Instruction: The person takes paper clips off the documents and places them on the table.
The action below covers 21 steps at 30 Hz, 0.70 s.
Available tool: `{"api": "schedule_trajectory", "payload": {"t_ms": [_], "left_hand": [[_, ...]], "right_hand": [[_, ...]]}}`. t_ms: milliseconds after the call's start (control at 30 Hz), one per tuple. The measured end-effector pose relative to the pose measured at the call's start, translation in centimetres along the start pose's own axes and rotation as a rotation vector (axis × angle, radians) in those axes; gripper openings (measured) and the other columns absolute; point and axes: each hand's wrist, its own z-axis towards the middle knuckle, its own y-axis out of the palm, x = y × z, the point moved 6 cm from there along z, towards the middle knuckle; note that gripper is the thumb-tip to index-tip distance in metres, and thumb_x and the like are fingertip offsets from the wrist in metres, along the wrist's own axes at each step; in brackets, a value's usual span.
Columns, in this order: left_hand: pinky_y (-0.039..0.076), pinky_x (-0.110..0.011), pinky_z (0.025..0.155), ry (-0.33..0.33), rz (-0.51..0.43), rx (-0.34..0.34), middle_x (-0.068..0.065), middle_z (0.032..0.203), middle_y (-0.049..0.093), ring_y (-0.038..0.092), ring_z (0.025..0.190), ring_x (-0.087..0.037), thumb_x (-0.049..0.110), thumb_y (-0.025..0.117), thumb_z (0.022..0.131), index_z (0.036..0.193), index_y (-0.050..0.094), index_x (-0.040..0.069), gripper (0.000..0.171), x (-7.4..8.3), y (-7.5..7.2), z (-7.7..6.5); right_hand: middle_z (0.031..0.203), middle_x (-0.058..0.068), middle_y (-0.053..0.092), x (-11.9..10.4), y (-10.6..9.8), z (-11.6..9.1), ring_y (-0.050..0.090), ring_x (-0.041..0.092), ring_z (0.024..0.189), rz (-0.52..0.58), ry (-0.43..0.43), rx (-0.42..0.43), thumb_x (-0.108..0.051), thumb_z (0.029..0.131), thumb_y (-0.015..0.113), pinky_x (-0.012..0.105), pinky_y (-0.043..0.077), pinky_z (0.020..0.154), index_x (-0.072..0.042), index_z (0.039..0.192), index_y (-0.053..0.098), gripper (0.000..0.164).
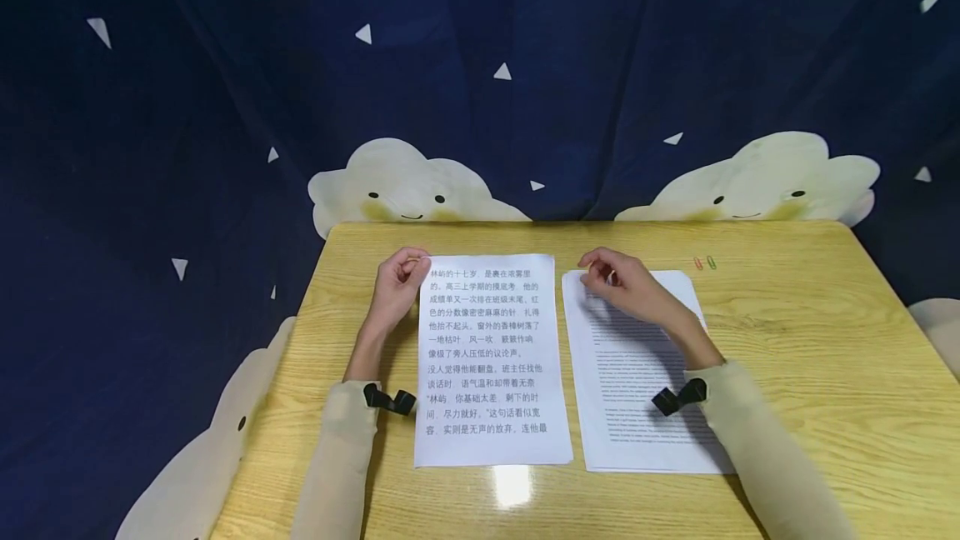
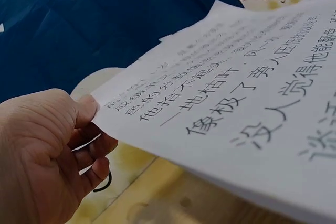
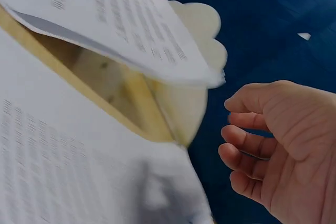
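My left hand [image 1: 399, 286] pinches the upper left corner of a stack of sheets [image 1: 491, 357] printed with large Chinese characters. In the left wrist view the thumb [image 2: 86, 109] lies on top of the corner and the other fingers curl below; the top end of the stack is raised off the table. My right hand [image 1: 621, 280] hovers over the upper part of a second stack of sheets [image 1: 637, 407], printed with small dense lines. Its fingers [image 3: 247, 142] hang loosely curled and hold nothing, a little apart from the raised stack's corner in the right wrist view.
Beyond the right stack, a red paper clip [image 1: 697, 263] and a green paper clip [image 1: 712, 262] lie on the wooden table [image 1: 810, 340]. A dark blue curtain [image 1: 480, 107] with pale clouds hangs behind the table's far edge. Black bands [image 1: 678, 397] circle both wrists.
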Motion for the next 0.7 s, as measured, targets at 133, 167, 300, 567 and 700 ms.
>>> {"api": "schedule_trajectory", "payload": {"t_ms": [133,167,300,567,700], "left_hand": [[0.031,-0.020,0.047,-0.005,0.009,-0.019,-0.036,0.070,0.053,0.040,0.050,-0.009,0.000,0.055,0.097,0.109,0.058,-0.015,0.019,0.1,0.3,-0.1],[0.030,-0.020,0.046,-0.003,0.017,-0.018,-0.034,0.067,0.051,0.039,0.049,-0.008,0.000,0.055,0.097,0.109,0.058,-0.015,0.019,0.0,0.3,-0.1],[0.030,-0.020,0.046,0.002,0.057,-0.001,-0.028,0.061,0.044,0.037,0.049,-0.008,-0.001,0.057,0.096,0.108,0.059,-0.016,0.019,-0.5,0.3,-0.3],[0.039,-0.021,0.057,0.004,0.182,0.008,-0.034,0.071,0.054,0.047,0.059,-0.019,0.001,0.059,0.095,0.108,0.062,-0.015,0.020,-2.6,0.2,0.5],[0.041,-0.021,0.059,-0.010,0.276,0.011,-0.028,0.077,0.063,0.053,0.063,-0.021,0.006,0.060,0.096,0.107,0.065,-0.009,0.020,-5.0,0.0,1.1]], "right_hand": [[0.081,-0.003,0.060,0.9,2.0,0.0,0.054,0.014,0.070,0.011,0.010,-0.055,-0.014,0.095,0.064,0.025,0.046,0.061,-0.005,0.107,0.064,0.015],[0.081,-0.003,0.060,0.8,2.3,0.0,0.054,0.013,0.070,0.011,0.010,-0.065,-0.014,0.095,0.063,0.025,0.046,0.061,-0.005,0.106,0.064,0.015],[0.083,-0.003,0.061,0.4,3.6,-0.1,0.055,0.014,0.073,0.024,0.001,-0.095,-0.013,0.095,0.063,0.026,0.046,0.063,-0.005,0.106,0.065,0.014],[0.085,-0.002,0.062,-0.5,5.9,-0.4,0.055,0.011,0.074,0.060,-0.063,-0.152,-0.009,0.095,0.061,0.025,0.048,0.066,-0.003,0.108,0.063,0.014],[0.085,-0.004,0.060,-1.4,6.3,-1.1,0.055,0.011,0.074,0.052,-0.081,-0.161,-0.009,0.095,0.061,0.024,0.047,0.066,-0.004,0.110,0.063,0.016]]}}
